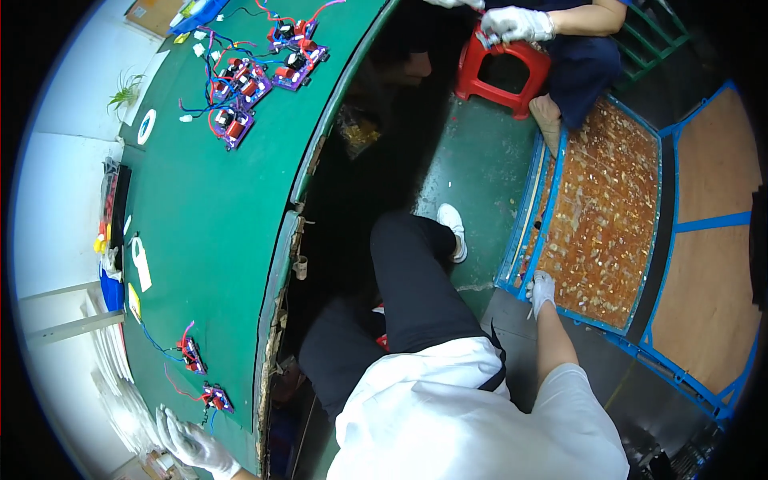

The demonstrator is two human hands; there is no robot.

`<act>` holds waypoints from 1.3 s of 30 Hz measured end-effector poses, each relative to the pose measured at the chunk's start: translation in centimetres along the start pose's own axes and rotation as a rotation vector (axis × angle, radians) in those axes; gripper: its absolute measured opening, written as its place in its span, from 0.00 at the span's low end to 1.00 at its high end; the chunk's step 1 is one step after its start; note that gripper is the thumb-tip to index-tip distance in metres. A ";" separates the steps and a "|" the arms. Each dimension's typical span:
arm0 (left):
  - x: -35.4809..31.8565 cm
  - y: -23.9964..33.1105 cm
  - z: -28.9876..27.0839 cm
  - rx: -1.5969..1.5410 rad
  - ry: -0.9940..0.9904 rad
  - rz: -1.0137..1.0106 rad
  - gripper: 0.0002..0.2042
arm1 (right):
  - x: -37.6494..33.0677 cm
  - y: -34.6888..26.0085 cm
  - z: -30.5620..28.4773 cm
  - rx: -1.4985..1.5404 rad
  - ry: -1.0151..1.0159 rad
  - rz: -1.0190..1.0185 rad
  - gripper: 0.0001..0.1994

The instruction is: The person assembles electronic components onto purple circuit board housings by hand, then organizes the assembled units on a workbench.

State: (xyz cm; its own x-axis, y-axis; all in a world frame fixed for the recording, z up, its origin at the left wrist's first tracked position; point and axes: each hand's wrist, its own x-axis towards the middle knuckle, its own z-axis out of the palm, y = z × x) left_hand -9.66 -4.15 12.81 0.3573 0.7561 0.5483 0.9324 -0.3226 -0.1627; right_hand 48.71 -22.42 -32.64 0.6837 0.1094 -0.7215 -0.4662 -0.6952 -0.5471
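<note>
My left hand point(192, 444), in a white glove, is at the near end of the green table with its fingers stretched out. Just beyond its fingertips lies a small purple circuit board point(216, 398) with red parts and thin wires. A second purple circuit board point(190, 354) lies a little farther up. My right hand point(542, 290), also gloved, is out to the right at the corner of a blue-edged brown speckled panel point(604, 216). Its fingers look apart, and it seems to touch the blue edge; nothing held can be made out.
Several wired circuit boards point(244, 84) lie clustered at the far end of the green table point(216, 240). A white tape roll point(146, 126) lies near the wall. At far right, a co-worker's gloved hands point(516, 26) are above a red stool point(504, 72). Blue-framed wooden panels point(716, 152) stand rightmost.
</note>
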 end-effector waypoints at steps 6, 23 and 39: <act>1.9 10.1 6.1 -0.432 -0.094 0.001 0.11 | -7.1 -11.1 1.7 0.657 -0.832 0.104 0.21; 5.2 23.5 14.5 -1.160 -0.274 0.189 0.24 | -33.5 -20.8 9.1 -0.118 -1.201 -0.374 0.24; -0.1 7.0 17.0 -0.642 0.005 -0.663 0.15 | -4.8 -1.8 9.0 -2.023 -0.658 -0.621 0.15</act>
State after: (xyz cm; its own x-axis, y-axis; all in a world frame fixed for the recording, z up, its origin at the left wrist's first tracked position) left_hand -2.23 3.22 -2.35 -0.2407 0.8972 0.3704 0.7368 -0.0796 0.6714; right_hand 41.22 -15.32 -32.00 0.0396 0.3936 -0.9184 0.9991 -0.0313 0.0297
